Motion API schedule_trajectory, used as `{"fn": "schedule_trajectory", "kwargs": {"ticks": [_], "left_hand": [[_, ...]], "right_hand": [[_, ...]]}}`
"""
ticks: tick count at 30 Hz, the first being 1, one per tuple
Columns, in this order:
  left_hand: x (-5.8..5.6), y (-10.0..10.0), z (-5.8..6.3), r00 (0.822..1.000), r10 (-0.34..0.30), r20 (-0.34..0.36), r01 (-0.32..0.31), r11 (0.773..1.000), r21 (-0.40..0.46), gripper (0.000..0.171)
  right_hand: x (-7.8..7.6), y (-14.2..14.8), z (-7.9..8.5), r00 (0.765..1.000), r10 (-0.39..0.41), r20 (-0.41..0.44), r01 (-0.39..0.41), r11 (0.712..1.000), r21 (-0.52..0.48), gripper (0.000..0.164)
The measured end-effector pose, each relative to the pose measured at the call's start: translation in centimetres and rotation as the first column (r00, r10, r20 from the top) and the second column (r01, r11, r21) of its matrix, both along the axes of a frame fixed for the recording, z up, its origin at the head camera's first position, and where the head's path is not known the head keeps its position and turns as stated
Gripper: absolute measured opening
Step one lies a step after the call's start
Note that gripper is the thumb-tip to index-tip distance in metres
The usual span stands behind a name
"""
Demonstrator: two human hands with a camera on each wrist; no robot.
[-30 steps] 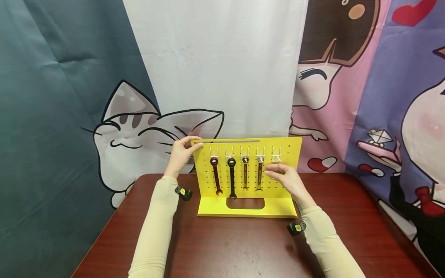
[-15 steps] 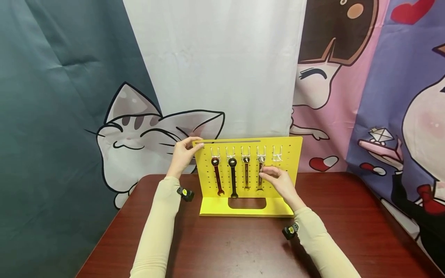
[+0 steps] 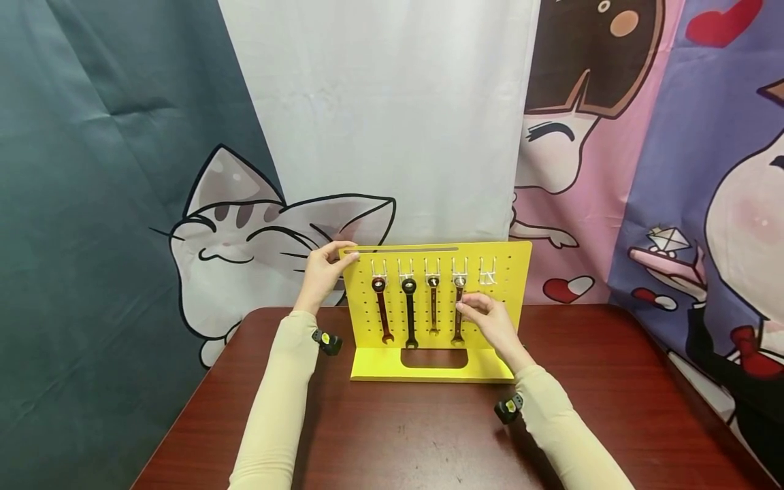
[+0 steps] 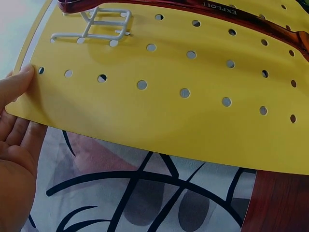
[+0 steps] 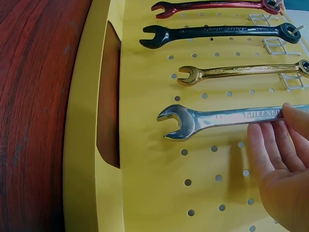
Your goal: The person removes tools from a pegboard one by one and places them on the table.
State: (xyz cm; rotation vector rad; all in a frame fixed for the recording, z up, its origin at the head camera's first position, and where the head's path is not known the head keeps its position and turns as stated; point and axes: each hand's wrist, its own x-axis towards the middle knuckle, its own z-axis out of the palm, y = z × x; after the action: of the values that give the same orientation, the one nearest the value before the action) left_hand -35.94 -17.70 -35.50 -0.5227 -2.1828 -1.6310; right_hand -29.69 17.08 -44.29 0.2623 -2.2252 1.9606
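A yellow pegboard stand (image 3: 505, 299) stands upright on the table. From white hooks on it hang a red wrench (image 3: 382, 309), a black wrench (image 3: 409, 312), a gold wrench (image 3: 433, 306) and a silver wrench (image 3: 458, 314). My left hand (image 3: 320, 273) grips the board's top left corner (image 4: 58, 104), thumb (image 4: 17, 82) on the front and fingers behind. My right hand (image 3: 488, 317) pinches the silver wrench (image 5: 212, 118) at mid shaft; the index fingertip (image 5: 293, 115) lies over it. The silver wrench's open end points down.
One white hook (image 3: 487, 275) at the board's right end carries nothing. The dark red wooden table (image 3: 404, 435) reaches toward me in front of the stand. Printed cartoon curtains (image 3: 380, 122) hang close behind the board. A rectangular slot (image 3: 433, 358) opens in the stand's base.
My right hand moved left from below the bare hook to the silver wrench and took its shaft in its fingertips. The left hand stayed on the board's corner.
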Motion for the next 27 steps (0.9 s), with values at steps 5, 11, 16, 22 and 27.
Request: {"fn": "schedule_trajectory", "kwargs": {"ticks": [5, 11, 16, 22, 27], "left_hand": [[-0.2, 0.1, -0.1, 1.0, 0.014, -0.005, -0.014, 1.0, -0.009, 0.031], [-0.1, 0.1, -0.2, 1.0, 0.023, -0.013, -0.023, 1.0, -0.016, 0.03], [1.2, 0.4, 0.9, 1.0, 0.021, 0.008, -0.021, 1.0, -0.021, 0.029], [3.0, 1.0, 2.5, 0.999, 0.023, 0.042, -0.022, 0.999, -0.029, 0.026], [3.1, 0.9, 2.5, 0.999, 0.031, 0.043, -0.03, 0.999, -0.035, 0.026]], "right_hand": [[0.0, 0.1, 0.1, 1.0, -0.009, -0.009, 0.009, 1.0, 0.0, 0.033], [0.2, 0.3, 0.4, 1.0, 0.002, -0.025, -0.002, 1.0, -0.001, 0.033], [1.4, 0.1, 1.5, 0.999, 0.018, -0.026, -0.017, 1.0, 0.017, 0.029], [1.6, 0.4, 1.2, 0.999, 0.019, -0.035, -0.017, 0.999, 0.05, 0.032], [2.4, 0.7, 2.0, 0.998, 0.022, -0.058, -0.018, 0.997, 0.069, 0.031]]}}
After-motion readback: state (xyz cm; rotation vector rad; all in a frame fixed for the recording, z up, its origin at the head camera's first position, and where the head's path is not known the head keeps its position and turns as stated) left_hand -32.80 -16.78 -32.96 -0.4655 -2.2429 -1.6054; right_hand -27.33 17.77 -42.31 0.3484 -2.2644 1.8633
